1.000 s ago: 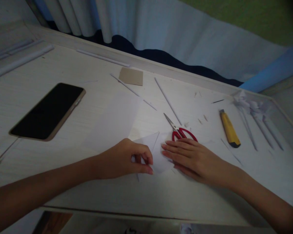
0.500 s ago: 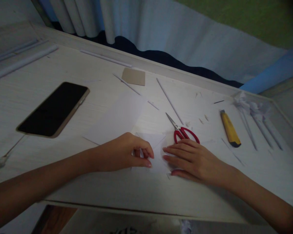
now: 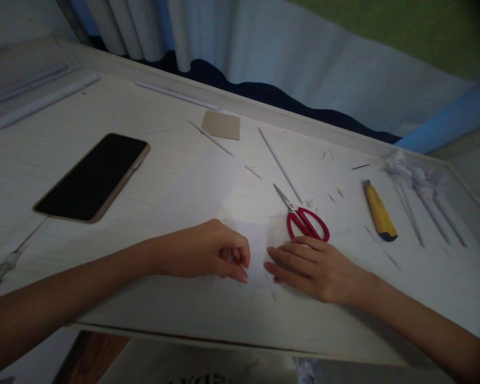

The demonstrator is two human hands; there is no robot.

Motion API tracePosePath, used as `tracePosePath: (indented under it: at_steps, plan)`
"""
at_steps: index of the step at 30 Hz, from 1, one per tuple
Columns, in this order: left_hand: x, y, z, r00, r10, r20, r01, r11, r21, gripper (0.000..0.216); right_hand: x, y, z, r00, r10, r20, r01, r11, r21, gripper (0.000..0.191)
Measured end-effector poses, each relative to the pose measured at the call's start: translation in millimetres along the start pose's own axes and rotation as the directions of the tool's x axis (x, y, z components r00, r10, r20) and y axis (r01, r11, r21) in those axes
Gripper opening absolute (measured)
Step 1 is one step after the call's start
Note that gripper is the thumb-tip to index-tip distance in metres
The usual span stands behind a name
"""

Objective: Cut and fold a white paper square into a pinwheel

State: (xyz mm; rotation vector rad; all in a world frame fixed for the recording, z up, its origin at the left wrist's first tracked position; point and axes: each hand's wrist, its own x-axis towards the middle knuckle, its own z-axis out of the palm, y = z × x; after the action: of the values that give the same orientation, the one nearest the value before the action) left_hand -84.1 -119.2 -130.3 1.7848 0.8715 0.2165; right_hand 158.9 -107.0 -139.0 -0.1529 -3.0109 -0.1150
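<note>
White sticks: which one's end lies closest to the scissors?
The long slanting stick right of the brown card: its near end lies right beside the scissors, while the other sticks all end farther away.

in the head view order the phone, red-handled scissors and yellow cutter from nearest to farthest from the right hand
Nearest to the right hand first:
1. Red-handled scissors, just beyond the hand
2. Yellow cutter, farther out, to the right
3. Phone, well over on the left side of the table
</note>
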Motion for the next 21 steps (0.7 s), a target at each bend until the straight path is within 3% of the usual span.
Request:
tracePosePath:
  at_steps: [8, 17, 21]
  plan:
    - [0, -2, 1, 0.970, -0.205, 0.131, 0.235, 0.929, -0.286, 0.024, 2, 2, 1, 0.993, -0.073, -0.091, 0.070, 0.997, -0.035, 0.024]
    - [2, -6, -3, 0.969, -0.191, 0.157, 0.238, 0.889, -0.392, 0.016, 3, 2, 14, 0.971, 0.155, -0.179, -0.125, 0.977, 0.171, 0.023]
    - [3, -6, -1, 0.974, -0.181, 0.133, 0.221, 0.884, -0.412, 0.016, 11, -1, 12, 0.943, 0.299, -0.147, -0.221, 0.891, 0.398, 0.019]
